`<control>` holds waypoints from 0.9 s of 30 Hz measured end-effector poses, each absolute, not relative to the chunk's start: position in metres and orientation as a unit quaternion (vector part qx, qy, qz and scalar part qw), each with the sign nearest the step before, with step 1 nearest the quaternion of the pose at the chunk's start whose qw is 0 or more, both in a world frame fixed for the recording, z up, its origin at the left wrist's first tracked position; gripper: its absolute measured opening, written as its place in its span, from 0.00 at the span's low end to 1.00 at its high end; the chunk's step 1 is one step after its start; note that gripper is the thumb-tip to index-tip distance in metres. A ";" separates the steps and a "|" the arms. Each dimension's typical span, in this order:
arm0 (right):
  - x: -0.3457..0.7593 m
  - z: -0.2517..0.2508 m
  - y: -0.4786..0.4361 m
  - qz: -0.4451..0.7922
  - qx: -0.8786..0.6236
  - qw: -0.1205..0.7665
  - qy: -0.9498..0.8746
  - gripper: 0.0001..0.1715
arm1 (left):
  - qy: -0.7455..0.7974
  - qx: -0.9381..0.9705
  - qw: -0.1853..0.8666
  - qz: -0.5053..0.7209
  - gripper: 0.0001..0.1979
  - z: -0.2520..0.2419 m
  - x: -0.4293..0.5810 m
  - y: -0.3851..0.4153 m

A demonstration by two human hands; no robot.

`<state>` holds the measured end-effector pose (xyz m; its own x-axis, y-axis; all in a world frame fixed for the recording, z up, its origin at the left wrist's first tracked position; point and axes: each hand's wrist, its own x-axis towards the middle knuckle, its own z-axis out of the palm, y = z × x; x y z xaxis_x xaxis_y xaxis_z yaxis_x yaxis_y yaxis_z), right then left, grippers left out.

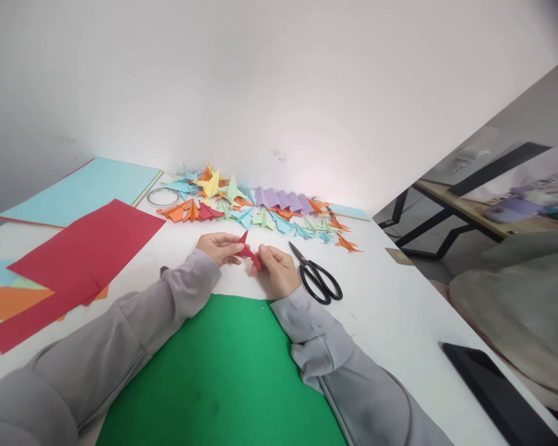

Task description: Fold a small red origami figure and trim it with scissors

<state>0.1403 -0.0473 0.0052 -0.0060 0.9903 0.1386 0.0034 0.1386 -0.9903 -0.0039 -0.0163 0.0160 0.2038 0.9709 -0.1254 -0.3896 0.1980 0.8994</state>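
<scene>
A small piece of red folded paper [247,251], with pointed ends, is held up between my two hands over the white table. My left hand [219,248] pinches it from the left with thumb and fingers. On its right side, the closed thumb and fingertips of my right hand [278,267] grip its lower tip. Black-handled scissors [317,275] lie just right of my right hand, their blades together. Below my hands a green sheet [223,371] covers the near part of the table, under my forearms.
Many folded paper figures [260,217] in several colours line the wall side, beside a thin wire ring [163,196]. At left lie light blue sheets [84,192], red paper [88,248] and orange paper [16,302]. A black tablet-like device [493,384] rests at the right edge.
</scene>
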 end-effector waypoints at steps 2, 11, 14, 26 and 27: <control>0.140 0.006 -0.047 0.449 -0.465 0.527 -0.551 0.20 | 0.385 0.409 0.665 0.493 0.14 0.014 -0.004 -0.016; 0.139 0.010 -0.050 0.397 -0.513 0.516 -0.560 0.17 | 0.426 0.491 0.582 0.489 0.12 0.016 0.003 -0.021; 0.138 0.012 -0.051 0.399 -0.516 0.511 -0.560 0.17 | 0.433 0.501 0.562 0.495 0.10 0.017 0.005 -0.023; 0.141 0.000 -0.045 0.447 -0.471 0.513 -0.562 0.14 | 0.410 0.483 0.604 0.484 0.15 0.013 0.002 -0.016; 0.141 0.000 -0.045 0.446 -0.468 0.523 -0.555 0.13 | 0.409 0.458 0.615 0.494 0.17 0.014 0.002 -0.017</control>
